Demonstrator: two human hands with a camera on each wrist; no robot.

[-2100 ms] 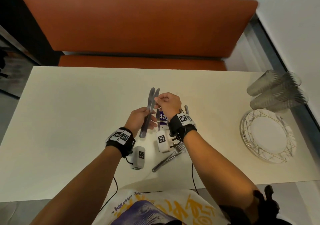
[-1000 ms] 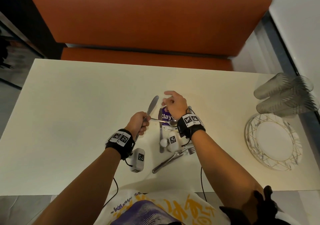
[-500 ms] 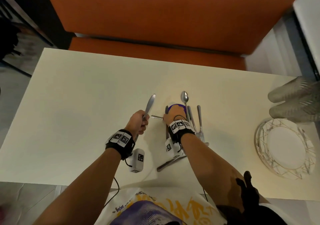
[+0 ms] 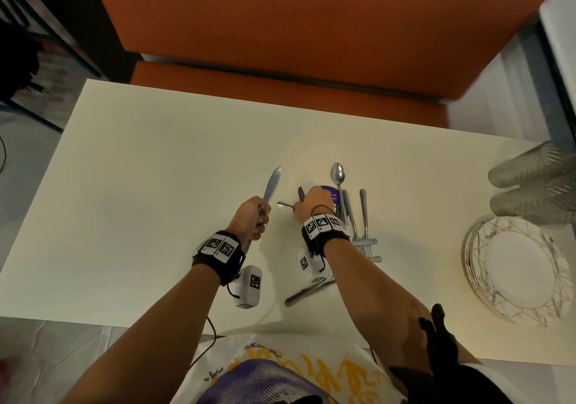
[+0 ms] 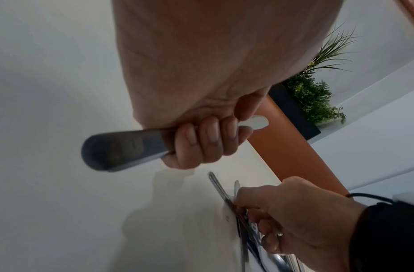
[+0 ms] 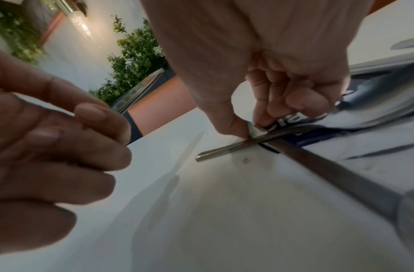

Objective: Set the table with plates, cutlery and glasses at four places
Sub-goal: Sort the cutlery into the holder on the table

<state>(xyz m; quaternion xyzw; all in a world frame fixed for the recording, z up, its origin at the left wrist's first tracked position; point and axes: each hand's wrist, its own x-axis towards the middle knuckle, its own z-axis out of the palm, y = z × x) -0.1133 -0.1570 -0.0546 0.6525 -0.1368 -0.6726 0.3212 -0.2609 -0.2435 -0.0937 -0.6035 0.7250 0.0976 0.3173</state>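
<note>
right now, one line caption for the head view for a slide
Left hand grips a knife while the right hand picks cutlery from the pile on the table, plates stacked aside.

Both bare forearms end in black wrist straps, the one by the left hand and the one by the right hand each topped with white tags printed in black square codes. A small white box with a code tag hangs under each wrist on thin black cable. The shirt is white with purple and yellow print.
</note>
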